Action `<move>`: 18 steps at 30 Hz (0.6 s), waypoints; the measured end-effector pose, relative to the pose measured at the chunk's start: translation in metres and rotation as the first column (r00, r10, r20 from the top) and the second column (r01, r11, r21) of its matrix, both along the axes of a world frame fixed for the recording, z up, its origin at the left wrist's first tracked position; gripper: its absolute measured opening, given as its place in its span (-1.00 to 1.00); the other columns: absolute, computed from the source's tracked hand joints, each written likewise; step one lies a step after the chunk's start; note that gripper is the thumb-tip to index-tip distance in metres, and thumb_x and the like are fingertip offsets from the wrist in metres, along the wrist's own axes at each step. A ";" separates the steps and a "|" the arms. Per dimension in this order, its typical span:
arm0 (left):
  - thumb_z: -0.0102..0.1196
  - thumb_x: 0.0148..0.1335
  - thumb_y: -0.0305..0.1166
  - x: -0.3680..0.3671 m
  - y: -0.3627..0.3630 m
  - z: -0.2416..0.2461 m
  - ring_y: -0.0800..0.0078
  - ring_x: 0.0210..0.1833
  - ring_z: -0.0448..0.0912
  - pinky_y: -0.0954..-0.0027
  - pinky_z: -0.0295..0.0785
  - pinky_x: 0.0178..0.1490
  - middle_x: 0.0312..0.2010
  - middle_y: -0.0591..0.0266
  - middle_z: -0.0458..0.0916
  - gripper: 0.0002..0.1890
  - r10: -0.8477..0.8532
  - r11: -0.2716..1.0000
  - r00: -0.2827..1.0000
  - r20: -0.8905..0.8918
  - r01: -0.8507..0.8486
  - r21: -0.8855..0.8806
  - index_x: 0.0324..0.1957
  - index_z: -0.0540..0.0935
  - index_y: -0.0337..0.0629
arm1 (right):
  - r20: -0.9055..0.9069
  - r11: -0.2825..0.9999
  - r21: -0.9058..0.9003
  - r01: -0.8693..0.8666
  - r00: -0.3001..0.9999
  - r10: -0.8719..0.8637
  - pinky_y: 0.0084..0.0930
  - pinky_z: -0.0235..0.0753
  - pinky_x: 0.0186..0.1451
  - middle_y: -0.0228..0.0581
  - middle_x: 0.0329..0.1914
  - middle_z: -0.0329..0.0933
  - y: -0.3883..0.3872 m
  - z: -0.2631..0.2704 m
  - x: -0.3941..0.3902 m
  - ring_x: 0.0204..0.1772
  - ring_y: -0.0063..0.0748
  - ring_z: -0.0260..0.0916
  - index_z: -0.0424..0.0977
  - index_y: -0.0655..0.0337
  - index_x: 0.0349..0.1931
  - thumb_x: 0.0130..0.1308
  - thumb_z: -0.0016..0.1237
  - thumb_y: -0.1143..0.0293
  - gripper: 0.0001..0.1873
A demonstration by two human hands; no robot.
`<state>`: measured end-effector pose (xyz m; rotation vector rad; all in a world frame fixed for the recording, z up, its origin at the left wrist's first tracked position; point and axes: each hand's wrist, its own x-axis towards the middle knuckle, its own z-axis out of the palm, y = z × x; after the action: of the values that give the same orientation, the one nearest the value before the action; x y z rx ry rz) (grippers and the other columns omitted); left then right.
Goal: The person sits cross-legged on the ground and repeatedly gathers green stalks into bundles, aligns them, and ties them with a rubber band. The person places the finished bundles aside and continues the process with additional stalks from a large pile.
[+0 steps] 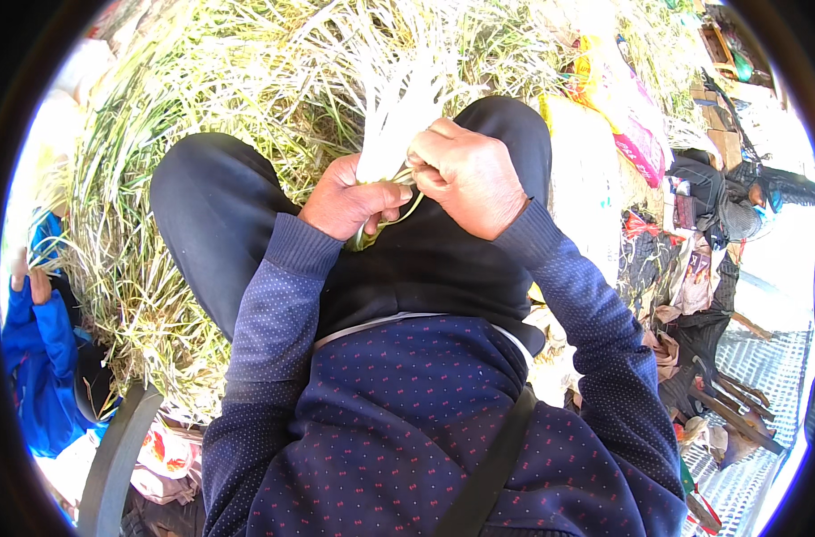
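Between my knees, a bundle of pale, long-leaved stalks [387,134] stands with its leaves fanned out away from me. My left hand [357,198] is closed around its lower part, with the thumb across the front. Close on its right, my right hand [468,178] pinches a thin green strand [407,211] that runs by the bundle and loops below my left thumb. The bundle's cut or lower end shows under my left hand. Strong sunlight washes out the stalks, so their exact kind cannot be told.
A big heap of long green leaves [199,87] lies in front and to the left. Printed plastic sacks [639,144] lie at the right. One person in blue [48,342] is at the far left, another person [716,194] at the far right. Wooden sticks [736,419] lie lower right.
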<state>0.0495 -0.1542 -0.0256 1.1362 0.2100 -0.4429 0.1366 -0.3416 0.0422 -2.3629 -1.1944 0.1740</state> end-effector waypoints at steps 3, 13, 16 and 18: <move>0.32 0.23 -0.38 0.000 -0.001 0.000 0.59 -0.58 0.55 0.55 0.39 -0.58 -0.52 0.30 0.66 -0.85 0.005 1.000 1.000 -0.002 -0.005 -0.011 -0.24 0.71 -0.23 | 0.092 0.999 0.016 -0.042 0.995 0.040 -0.17 0.57 -0.24 -0.17 -0.33 0.51 0.006 0.004 -0.001 -0.26 -0.01 0.58 0.49 0.16 -0.31 0.20 0.12 0.46 -0.90; 0.34 0.22 -0.39 0.001 -0.001 -0.005 0.60 -0.47 0.61 0.57 0.41 -0.56 -0.45 0.32 0.68 -0.80 0.011 0.998 1.000 -0.013 -0.012 -0.059 -0.15 0.71 -0.24 | -0.148 0.979 0.150 0.137 0.982 -0.115 -0.13 0.53 -0.23 -0.06 -0.34 0.48 0.001 -0.007 -0.011 -0.26 0.06 0.53 0.45 0.23 -0.34 0.20 0.04 0.54 -0.94; 0.35 0.21 -0.41 0.001 -0.001 -0.003 0.60 -0.46 0.62 0.58 0.42 -0.55 -0.43 0.33 0.68 -0.78 0.002 0.998 1.000 -0.008 -0.003 -0.061 -0.11 0.72 -0.23 | -0.274 0.957 0.215 0.193 0.953 -0.130 -0.16 0.50 -0.24 -0.02 -0.36 0.47 -0.003 -0.015 -0.014 -0.29 0.07 0.49 0.42 0.27 -0.36 0.20 0.00 0.59 -0.95; 0.35 0.20 -0.41 0.001 -0.001 -0.004 0.61 -0.46 0.62 0.58 0.42 -0.55 -0.43 0.33 0.69 -0.77 0.003 0.998 1.000 -0.003 -0.003 -0.064 -0.10 0.72 -0.22 | -0.338 0.945 0.256 0.205 0.935 -0.111 -0.20 0.49 -0.24 -0.01 -0.38 0.47 -0.005 -0.020 -0.012 -0.31 0.07 0.46 0.40 0.29 -0.37 0.19 -0.02 0.61 -0.95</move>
<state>0.0502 -0.1552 -0.0297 1.0724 0.1986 -0.4458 0.1242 -0.3468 0.0222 -2.0670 -0.8085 0.2945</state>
